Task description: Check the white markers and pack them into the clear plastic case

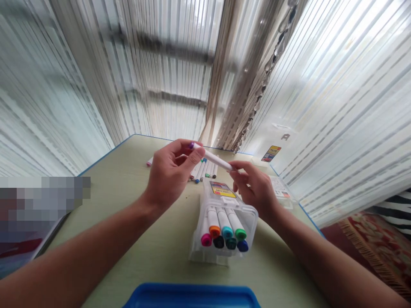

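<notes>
A white marker [213, 159] with a purple cap is held level above the table by both hands. My left hand [171, 173] pinches its purple end between thumb and fingers. My right hand [255, 188] pinches the other end. Below them lies a clear plastic marker case [224, 224] on its side, open toward me, with several markers inside showing pink, orange, teal, green, black and blue caps. Several more loose markers [203, 170] lie on the table behind my hands.
The pale green table [128, 201] has a blue edge. A blue tray [192, 296] sits at the near edge. The case's clear lid [281, 188] lies at the right. Sheer curtains hang behind. A red rug [372, 239] shows at the right.
</notes>
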`<state>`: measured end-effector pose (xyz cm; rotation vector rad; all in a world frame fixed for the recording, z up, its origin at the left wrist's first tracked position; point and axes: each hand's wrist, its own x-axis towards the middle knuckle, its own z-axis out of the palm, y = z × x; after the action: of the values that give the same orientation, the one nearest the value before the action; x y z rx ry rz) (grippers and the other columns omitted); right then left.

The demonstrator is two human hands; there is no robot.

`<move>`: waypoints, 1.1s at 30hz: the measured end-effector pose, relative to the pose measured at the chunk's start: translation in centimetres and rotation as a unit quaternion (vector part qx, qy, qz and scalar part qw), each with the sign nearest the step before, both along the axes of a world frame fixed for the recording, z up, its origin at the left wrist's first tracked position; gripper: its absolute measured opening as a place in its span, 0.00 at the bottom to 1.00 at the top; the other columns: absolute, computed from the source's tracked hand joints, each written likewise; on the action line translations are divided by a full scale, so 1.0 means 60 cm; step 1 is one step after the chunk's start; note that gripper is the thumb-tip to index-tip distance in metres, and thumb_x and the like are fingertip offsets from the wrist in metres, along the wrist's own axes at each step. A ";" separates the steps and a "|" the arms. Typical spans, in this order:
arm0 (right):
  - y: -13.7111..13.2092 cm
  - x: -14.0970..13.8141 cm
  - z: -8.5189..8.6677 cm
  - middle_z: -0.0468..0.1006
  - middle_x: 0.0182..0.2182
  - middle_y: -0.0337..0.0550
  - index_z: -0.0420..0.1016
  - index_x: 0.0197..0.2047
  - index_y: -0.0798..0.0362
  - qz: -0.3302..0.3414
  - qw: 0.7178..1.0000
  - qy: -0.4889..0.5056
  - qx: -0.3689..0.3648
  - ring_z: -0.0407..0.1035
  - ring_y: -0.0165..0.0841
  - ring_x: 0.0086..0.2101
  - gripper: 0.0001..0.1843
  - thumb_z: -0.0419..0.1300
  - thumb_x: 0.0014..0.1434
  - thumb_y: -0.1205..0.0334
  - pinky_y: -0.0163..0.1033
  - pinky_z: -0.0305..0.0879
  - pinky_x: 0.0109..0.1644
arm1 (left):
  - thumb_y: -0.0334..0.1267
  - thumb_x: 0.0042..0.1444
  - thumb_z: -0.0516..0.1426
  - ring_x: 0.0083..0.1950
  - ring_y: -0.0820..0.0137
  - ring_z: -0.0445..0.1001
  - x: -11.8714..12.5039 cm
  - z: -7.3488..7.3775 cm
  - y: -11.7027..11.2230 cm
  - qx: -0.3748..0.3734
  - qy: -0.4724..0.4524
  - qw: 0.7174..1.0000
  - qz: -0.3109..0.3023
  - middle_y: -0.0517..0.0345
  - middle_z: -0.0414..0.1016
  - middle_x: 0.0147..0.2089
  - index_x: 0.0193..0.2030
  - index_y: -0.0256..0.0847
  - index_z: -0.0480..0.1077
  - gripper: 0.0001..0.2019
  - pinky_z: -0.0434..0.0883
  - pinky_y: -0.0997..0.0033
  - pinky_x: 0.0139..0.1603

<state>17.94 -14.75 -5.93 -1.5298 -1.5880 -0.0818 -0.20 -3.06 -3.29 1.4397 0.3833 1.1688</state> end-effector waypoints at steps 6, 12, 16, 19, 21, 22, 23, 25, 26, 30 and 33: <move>-0.005 -0.003 -0.003 0.72 0.29 0.36 0.72 0.48 0.51 0.000 0.994 0.092 0.065 0.68 0.25 0.21 0.11 0.52 0.72 0.56 0.33 0.65 0.24 | 0.49 0.52 0.68 0.20 0.81 0.59 0.004 -0.010 0.012 -0.030 0.021 0.999 -0.010 0.62 0.69 0.26 0.30 0.37 0.71 0.17 0.55 0.77 0.17; -0.008 -0.002 0.002 0.66 0.20 0.33 0.72 0.46 0.51 -0.013 0.991 0.120 0.056 0.63 0.28 0.20 0.16 0.49 0.72 0.50 0.36 0.61 0.25 | 0.49 0.52 0.68 0.19 0.80 0.58 0.001 -0.003 -0.004 -0.005 0.020 0.999 -0.025 0.62 0.69 0.23 0.29 0.38 0.70 0.18 0.53 0.76 0.17; -0.011 -0.001 0.007 0.68 0.27 0.37 0.70 0.48 0.50 0.017 0.989 0.136 0.057 0.64 0.31 0.25 0.18 0.53 0.68 0.45 0.37 0.63 0.26 | 0.48 0.54 0.67 0.19 0.80 0.58 -0.004 0.003 -0.014 0.012 0.013 1.000 -0.019 0.63 0.68 0.22 0.28 0.39 0.68 0.17 0.54 0.76 0.17; -0.012 0.001 0.005 0.67 0.28 0.37 0.69 0.47 0.49 0.027 0.986 0.152 0.057 0.63 0.31 0.25 0.16 0.54 0.68 0.46 0.36 0.63 0.26 | 0.46 0.54 0.67 0.20 0.79 0.59 -0.009 0.006 -0.024 0.060 0.010 0.998 0.017 0.64 0.67 0.21 0.28 0.39 0.69 0.16 0.56 0.77 0.18; -0.011 0.004 0.002 0.65 0.26 0.36 0.69 0.45 0.49 0.027 0.986 0.159 0.047 0.62 0.31 0.25 0.15 0.51 0.69 0.47 0.37 0.63 0.27 | 0.44 0.53 0.68 0.21 0.78 0.62 -0.012 0.006 -0.032 0.111 0.014 0.993 0.046 0.64 0.67 0.21 0.28 0.39 0.70 0.15 0.58 0.76 0.20; -0.011 0.005 0.001 0.65 0.26 0.36 0.69 0.43 0.49 0.027 0.986 0.158 0.040 0.62 0.31 0.25 0.15 0.51 0.70 0.47 0.37 0.64 0.28 | 0.43 0.52 0.68 0.22 0.78 0.63 -0.013 0.005 -0.036 0.135 0.017 0.989 0.058 0.64 0.68 0.22 0.28 0.39 0.70 0.14 0.59 0.76 0.21; -0.010 0.007 0.000 0.65 0.25 0.36 0.69 0.41 0.50 0.027 0.987 0.156 0.033 0.62 0.31 0.25 0.16 0.50 0.70 0.47 0.37 0.64 0.28 | 0.42 0.52 0.69 0.22 0.78 0.63 -0.014 0.005 -0.039 0.157 0.019 0.985 0.067 0.64 0.68 0.22 0.28 0.39 0.70 0.14 0.59 0.75 0.21; -0.011 0.008 -0.002 0.65 0.25 0.36 0.68 0.39 0.49 0.030 0.988 0.148 0.023 0.63 0.32 0.25 0.17 0.50 0.70 0.46 0.38 0.65 0.30 | 0.41 0.50 0.70 0.22 0.78 0.63 -0.017 0.004 -0.044 0.194 0.017 0.978 0.081 0.64 0.69 0.22 0.27 0.39 0.71 0.14 0.59 0.75 0.21; -0.011 0.007 -0.002 0.65 0.25 0.36 0.68 0.38 0.49 0.032 0.989 0.145 0.020 0.63 0.32 0.25 0.18 0.49 0.70 0.45 0.38 0.65 0.30 | 0.40 0.49 0.70 0.22 0.78 0.63 -0.018 0.004 -0.045 0.209 0.014 0.974 0.086 0.63 0.69 0.22 0.27 0.39 0.71 0.14 0.59 0.75 0.21; -0.014 0.003 -0.001 0.65 0.25 0.37 0.68 0.37 0.49 0.036 0.989 0.140 0.019 0.63 0.33 0.26 0.19 0.49 0.70 0.44 0.39 0.65 0.30 | 0.40 0.48 0.71 0.22 0.78 0.62 -0.021 0.007 -0.046 0.236 0.016 0.967 0.094 0.64 0.69 0.21 0.26 0.39 0.71 0.14 0.59 0.75 0.22; -0.015 0.002 0.000 0.65 0.26 0.38 0.69 0.37 0.49 0.040 0.988 0.148 0.025 0.63 0.33 0.26 0.18 0.49 0.70 0.46 0.39 0.65 0.31 | 0.43 0.50 0.70 0.21 0.79 0.61 -0.021 0.010 -0.045 0.237 0.014 0.967 0.090 0.64 0.68 0.21 0.26 0.39 0.71 0.15 0.58 0.75 0.21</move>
<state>18.05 -15.67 -5.94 -1.3664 -1.3967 0.1437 -1.46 -5.76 -2.71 1.8653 0.2668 1.4543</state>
